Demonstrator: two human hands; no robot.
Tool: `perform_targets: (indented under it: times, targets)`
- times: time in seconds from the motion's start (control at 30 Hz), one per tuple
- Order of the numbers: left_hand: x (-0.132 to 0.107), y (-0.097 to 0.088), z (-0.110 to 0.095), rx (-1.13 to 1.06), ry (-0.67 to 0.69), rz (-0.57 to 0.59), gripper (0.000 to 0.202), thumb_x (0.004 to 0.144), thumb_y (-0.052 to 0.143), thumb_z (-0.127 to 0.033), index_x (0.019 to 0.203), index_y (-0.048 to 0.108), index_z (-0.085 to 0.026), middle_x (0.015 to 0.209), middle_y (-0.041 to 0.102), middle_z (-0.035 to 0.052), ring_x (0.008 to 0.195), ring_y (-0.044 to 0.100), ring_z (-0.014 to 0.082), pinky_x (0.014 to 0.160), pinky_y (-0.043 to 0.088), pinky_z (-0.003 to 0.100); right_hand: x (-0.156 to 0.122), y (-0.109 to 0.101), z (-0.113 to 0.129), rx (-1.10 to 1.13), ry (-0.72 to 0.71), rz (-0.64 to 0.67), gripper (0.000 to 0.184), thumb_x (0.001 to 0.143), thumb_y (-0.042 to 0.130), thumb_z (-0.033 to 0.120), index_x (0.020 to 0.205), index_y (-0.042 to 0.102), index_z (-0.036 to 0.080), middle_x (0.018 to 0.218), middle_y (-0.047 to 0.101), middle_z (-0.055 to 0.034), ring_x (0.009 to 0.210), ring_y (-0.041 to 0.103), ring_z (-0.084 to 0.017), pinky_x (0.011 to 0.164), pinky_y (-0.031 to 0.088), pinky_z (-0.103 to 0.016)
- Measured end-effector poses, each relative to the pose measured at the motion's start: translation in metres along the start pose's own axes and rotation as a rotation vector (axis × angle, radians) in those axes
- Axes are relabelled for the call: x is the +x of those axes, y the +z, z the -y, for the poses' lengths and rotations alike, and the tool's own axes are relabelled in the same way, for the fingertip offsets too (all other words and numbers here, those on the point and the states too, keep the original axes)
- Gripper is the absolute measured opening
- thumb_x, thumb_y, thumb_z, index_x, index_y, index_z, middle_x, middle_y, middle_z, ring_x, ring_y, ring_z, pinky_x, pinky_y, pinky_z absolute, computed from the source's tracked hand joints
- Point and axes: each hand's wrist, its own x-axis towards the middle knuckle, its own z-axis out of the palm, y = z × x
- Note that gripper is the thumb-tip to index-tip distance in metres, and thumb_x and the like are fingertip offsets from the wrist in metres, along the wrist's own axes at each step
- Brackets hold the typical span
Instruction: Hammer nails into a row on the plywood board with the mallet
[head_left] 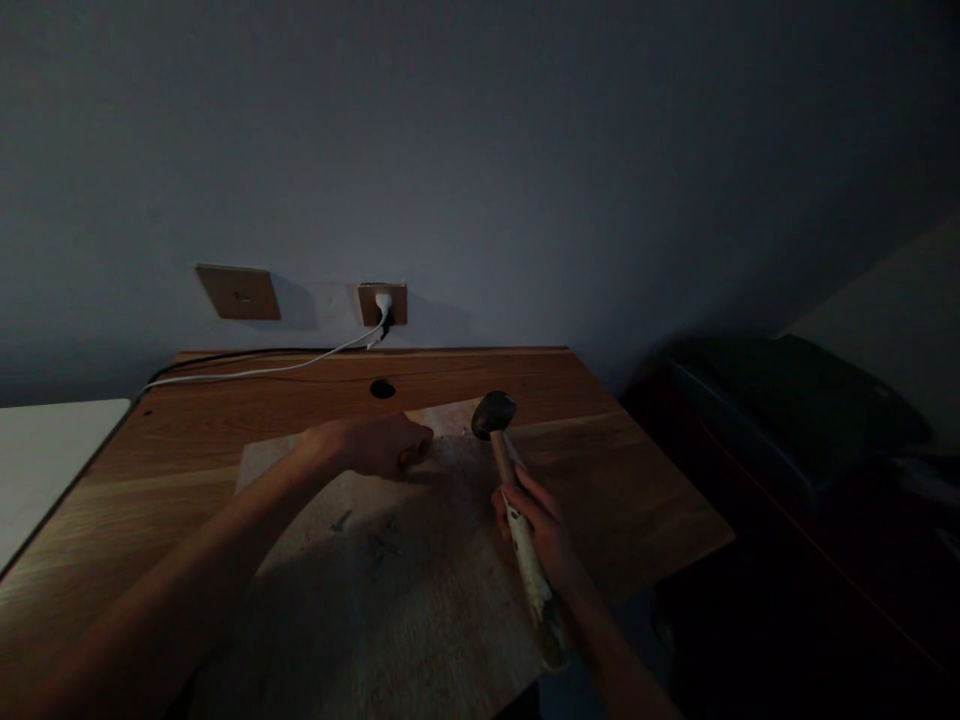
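My right hand (pixel 536 515) is wrapped around the wooden handle of a hammer (pixel 527 560). Its dark, rounded head (pixel 493 415) is over the far right part of a pale wooden board (pixel 420 620). The handle slants down toward me and its lower part looks worn and whitish. My left hand (pixel 382 445) is closed, fingers curled, over the far part of the board; what it holds, if anything, is hidden. Several small metal pieces (pixel 381 548), perhaps nails, lie on the board. A tiny bright bit (pixel 465 431) shows beside the hammer head.
The board lies on a wooden desk (pixel 630 480) against a grey wall. A white cable (pixel 300 366) runs from a socket (pixel 397 303) across the desk's back edge, near a round cable hole (pixel 382 389). A white surface (pixel 52 450) adjoins at left; a dark cushion-like object (pixel 810 400) is at right.
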Motion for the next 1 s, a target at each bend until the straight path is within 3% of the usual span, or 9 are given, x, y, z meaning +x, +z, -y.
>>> perform_targets:
  times: [0.13, 0.23, 0.33, 0.43, 0.63, 0.87, 1.0]
  targets:
    - [0.016, 0.002, -0.001, -0.071, 0.101, -0.168, 0.035, 0.070, 0.056, 0.000, 0.097, 0.067, -0.018, 0.086, 0.071, 0.0017, 0.074, 0.064, 0.0146, 0.066, 0.044, 0.023, 0.001, -0.004, -0.004, -0.007, 0.010, 0.011, 0.026, 0.090, 0.067, 0.045, 0.085, 0.060, 0.021, 0.060, 0.052, 0.0055, 0.044, 0.041, -0.008, 0.040, 0.029, -0.021]
    - [0.028, 0.005, 0.002, -0.140, 0.120, -0.260, 0.033, 0.074, 0.058, -0.005, 0.102, 0.069, -0.016, 0.088, 0.072, 0.0032, 0.076, 0.066, 0.0148, 0.069, 0.047, 0.023, 0.001, -0.006, -0.005, -0.020, 0.024, 0.016, 0.025, 0.090, 0.067, 0.044, 0.087, 0.061, 0.021, 0.063, 0.052, 0.0052, 0.046, 0.042, -0.008, 0.041, 0.029, -0.020]
    - [0.032, 0.008, 0.004, -0.097, 0.155, -0.266, 0.030, 0.071, 0.058, -0.005, 0.096, 0.071, -0.016, 0.090, 0.071, 0.0045, 0.081, 0.066, 0.0167, 0.073, 0.048, 0.025, 0.001, -0.006, -0.005, -0.004, 0.041, 0.013, 0.023, 0.089, 0.067, 0.043, 0.093, 0.062, 0.021, 0.065, 0.054, 0.0048, 0.047, 0.044, -0.008, 0.041, 0.030, -0.021]
    - [0.028, 0.009, 0.000, -0.039, 0.188, -0.198, 0.023, 0.070, 0.061, -0.009, 0.089, 0.071, -0.018, 0.093, 0.070, 0.0043, 0.082, 0.066, 0.0180, 0.073, 0.048, 0.026, 0.001, -0.005, -0.005, -0.008, 0.022, 0.010, 0.024, 0.090, 0.066, 0.044, 0.091, 0.062, 0.021, 0.062, 0.053, 0.0049, 0.046, 0.044, -0.009, 0.042, 0.030, -0.021]
    - [0.026, 0.014, -0.005, -0.005, 0.189, -0.155, 0.017, 0.070, 0.060, -0.010, 0.082, 0.067, -0.020, 0.080, 0.067, 0.0007, 0.071, 0.061, 0.0157, 0.065, 0.044, 0.025, 0.001, -0.006, -0.005, -0.041, 0.030, 0.009, 0.025, 0.091, 0.066, 0.045, 0.090, 0.062, 0.021, 0.063, 0.054, 0.0051, 0.045, 0.043, -0.009, 0.041, 0.029, -0.022]
    - [0.034, 0.011, 0.010, -0.203, 0.133, -0.396, 0.024, 0.075, 0.060, -0.012, 0.094, 0.073, -0.017, 0.092, 0.073, 0.0040, 0.078, 0.066, 0.0159, 0.074, 0.049, 0.025, 0.001, -0.002, 0.000, -0.019, 0.022, 0.007, 0.025, 0.090, 0.066, 0.045, 0.089, 0.063, 0.020, 0.063, 0.054, 0.0042, 0.047, 0.042, -0.008, 0.042, 0.028, -0.022]
    - [0.040, 0.019, 0.019, -0.280, 0.089, -0.452, 0.025, 0.075, 0.061, -0.014, 0.097, 0.075, -0.017, 0.090, 0.076, 0.0030, 0.079, 0.067, 0.0164, 0.076, 0.051, 0.025, 0.000, -0.001, 0.002, -0.004, 0.033, -0.006, 0.025, 0.088, 0.068, 0.045, 0.090, 0.064, 0.020, 0.065, 0.055, 0.0038, 0.048, 0.044, -0.009, 0.043, 0.028, -0.022]
